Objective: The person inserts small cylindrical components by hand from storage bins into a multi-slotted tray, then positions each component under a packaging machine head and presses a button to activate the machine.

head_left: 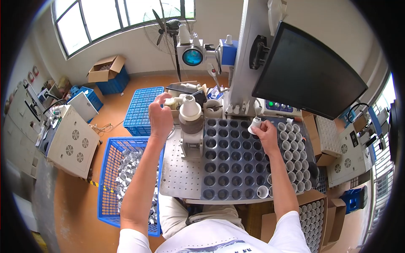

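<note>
My right hand point(266, 135) pinches a small white plastic cup-shaped part point(255, 125), flared end down, above the far right of the black tray point(209, 168). My left hand point(160, 119) is raised to the left of the round fixture point(191, 126), fingers curled but apart, with nothing visible in them. On that fixture stands a white cone-shaped part point(189, 106), narrow end up. A lens head point(193, 57) hangs above and behind it. One white cup point(262, 192) sits in the tray's near right corner; many of its round pockets show dark.
More white cups point(294, 156) stand in rows at the right of the tray. A blue basket point(105, 181) of loose parts sits at lower left. The monitor point(310, 69) overhangs the back right. A cardboard box point(312, 223) of cups is below right.
</note>
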{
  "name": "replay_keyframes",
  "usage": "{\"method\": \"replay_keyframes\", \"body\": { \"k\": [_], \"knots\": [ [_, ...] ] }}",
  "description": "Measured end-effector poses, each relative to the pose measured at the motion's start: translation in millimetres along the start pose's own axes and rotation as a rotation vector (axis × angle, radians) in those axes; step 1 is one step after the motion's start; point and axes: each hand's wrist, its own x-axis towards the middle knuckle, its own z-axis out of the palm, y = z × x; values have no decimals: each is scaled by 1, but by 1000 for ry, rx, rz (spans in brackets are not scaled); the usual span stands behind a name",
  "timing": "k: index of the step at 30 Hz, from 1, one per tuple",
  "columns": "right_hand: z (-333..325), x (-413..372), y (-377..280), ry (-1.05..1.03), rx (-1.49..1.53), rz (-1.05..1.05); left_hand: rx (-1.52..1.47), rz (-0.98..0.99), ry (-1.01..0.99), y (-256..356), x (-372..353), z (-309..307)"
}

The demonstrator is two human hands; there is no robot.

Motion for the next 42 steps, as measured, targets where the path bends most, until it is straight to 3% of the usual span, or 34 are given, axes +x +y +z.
{"method": "replay_keyframes", "body": {
  "k": [3,5,8,10,12,14,16,17,20,22,23,24,26,29,30,32,33,36,40,42],
  "knots": [
    [40,15,-52,-67,175,-96,-19,122,29,7,21,37],
    [75,25,-76,-126,249,-175,-265,-52,-161,14,24,51],
    [129,21,-111,-236,255,-207,-233,36,-60,24,23,36],
    [158,19,-106,-299,149,-286,-308,11,-35,37,16,-16],
    [175,17,-101,-307,88,-292,-270,-22,106,13,-6,-60],
    [184,16,-94,-334,91,-289,-88,-181,177,-53,-41,-100],
    [185,16,-85,-346,154,-268,230,-99,295,-132,-85,-122],
    [184,12,-86,-319,132,-282,310,-164,285,-159,-108,-129],
    [171,-11,-66,-179,108,-519,376,-263,157,-201,-182,-131],
    [134,-53,-62,-207,2,-393,323,-466,99,-196,-222,-132],
    [110,-71,-51,-257,-110,-368,360,-387,111,-228,-253,-138],
    [83,-88,-41,-323,-208,-343,277,-585,38,-254,-278,-151],
    [21,-115,-22,-472,-475,-243,309,-494,68,-253,-310,-154],
    [-53,-154,-24,-533,-824,-97,304,-559,64,-235,-313,-148],
    [-67,-164,-28,-557,-900,-62,207,-496,82,-226,-306,-140],
    [-77,-183,-28,-619,-1017,-100,237,-492,-35,-193,-281,-123],
    [-80,-190,-27,-646,-1077,-124,131,-442,13,-190,-274,-107],
    [-75,-198,-15,-696,-1262,-160,127,-380,-89,-170,-251,-72],
    [-84,-178,-33,-782,-1018,3,106,-278,-194,-127,-242,-41],
    [-89,-154,-49,-633,-855,71,96,-252,-244,-117,-249,-27]
  ]
}}
